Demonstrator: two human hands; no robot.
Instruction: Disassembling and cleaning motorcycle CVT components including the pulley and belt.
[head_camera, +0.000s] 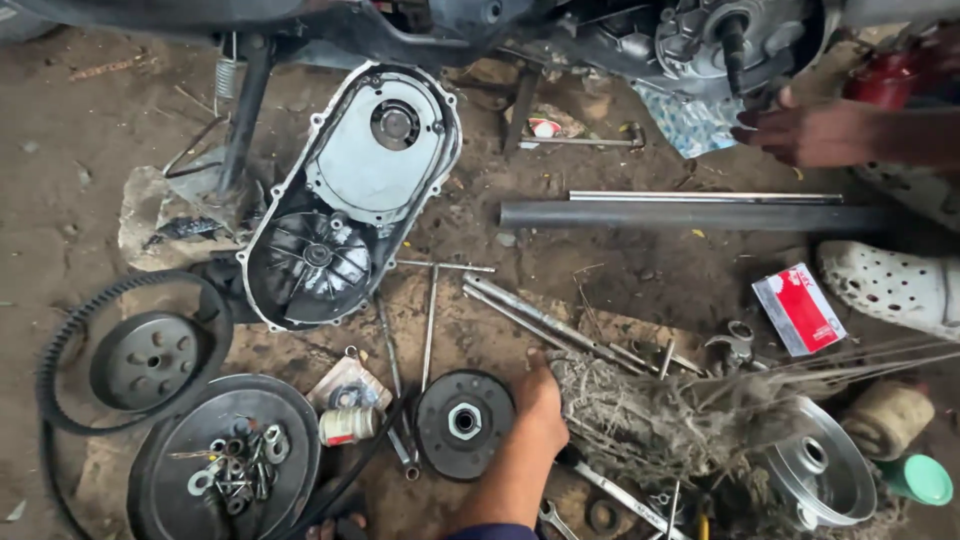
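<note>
One hand of mine is in view, the left hand (540, 402), low in the middle, lying against the right rim of the black disc (440, 447), which sits flat on the dirt floor (90, 130) with a hex nut (465, 421) in its centre. The fingertips are hidden behind the rim, so I cannot tell whether the hand is clamped on the disc or only resting on it; my right hand is out of sight. I judge the disc heavy and greasy, so a grip should wrap well under the edge with the thumb on top, and any lift should go straight up. It should not slide, because grit would drag under the face. Just left of the disc stands a small can (347, 426), near enough to be knocked over. Beyond it a big round plate (175, 470) holds loose washers (235, 465) that a bump would scatter. To the right, a spanner (620, 495) and a tangle of dry grass (650, 420) crowd my wrist, so I would keep the elbow in. Farther up lie a long T-handle wrench (432, 310), a belt (60, 350), the grey engine cover (350, 190) and a dark pipe (690, 216). At the far right another person's hand (810, 132) works at the engine (720, 40), well apart from mine.
</note>
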